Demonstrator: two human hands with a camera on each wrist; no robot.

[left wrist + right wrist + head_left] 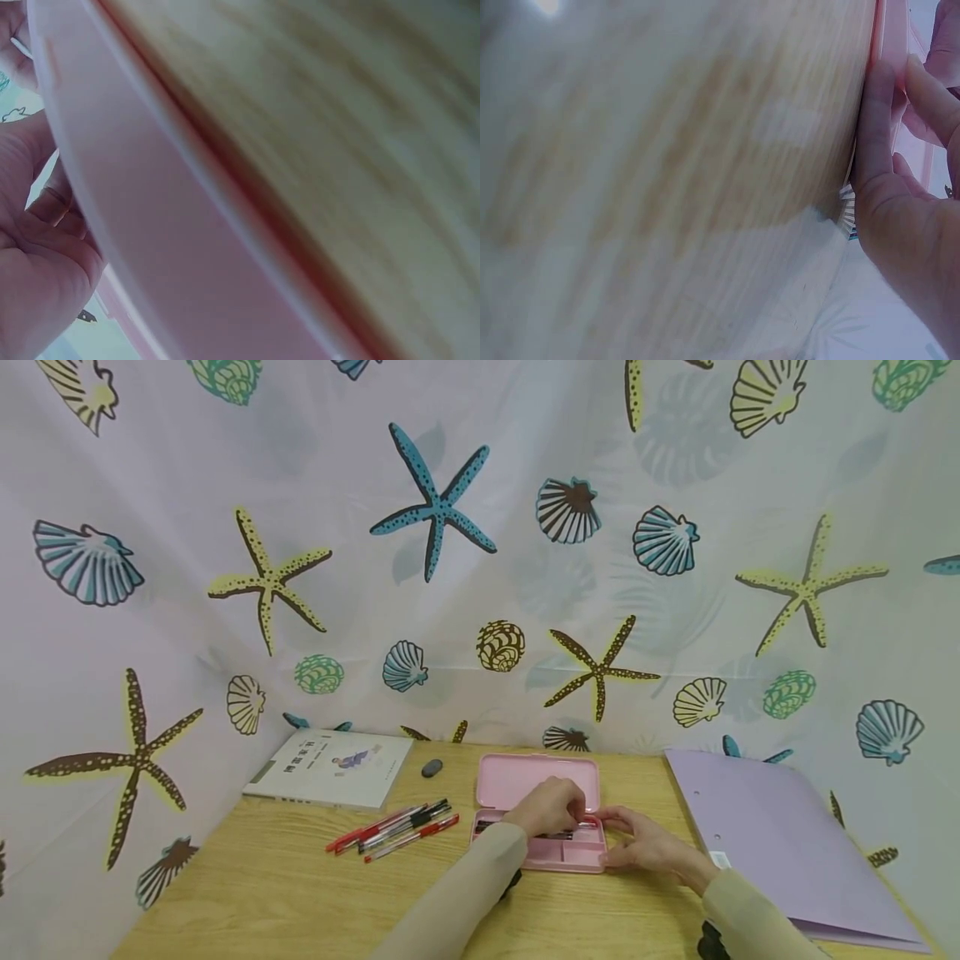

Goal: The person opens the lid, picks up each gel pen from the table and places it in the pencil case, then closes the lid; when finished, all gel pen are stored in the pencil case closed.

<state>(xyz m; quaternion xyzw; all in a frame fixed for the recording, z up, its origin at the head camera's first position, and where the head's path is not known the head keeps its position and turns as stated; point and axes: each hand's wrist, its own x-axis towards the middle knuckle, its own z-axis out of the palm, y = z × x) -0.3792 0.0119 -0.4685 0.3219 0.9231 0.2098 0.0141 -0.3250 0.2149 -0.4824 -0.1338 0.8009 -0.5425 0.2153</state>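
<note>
Lower centre | left hand [546, 807] hangs over pink case [543, 853]; I cannot tell its grip | right hand [651, 846] spreads against case edge

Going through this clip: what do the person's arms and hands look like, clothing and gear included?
Both arms wear long, plain cream sleeves, the left sleeve and right sleeve reaching about the wrist. The left hand and right hand are ungloved. A small black item shows beside each cuff; its details are unclear.
</note>
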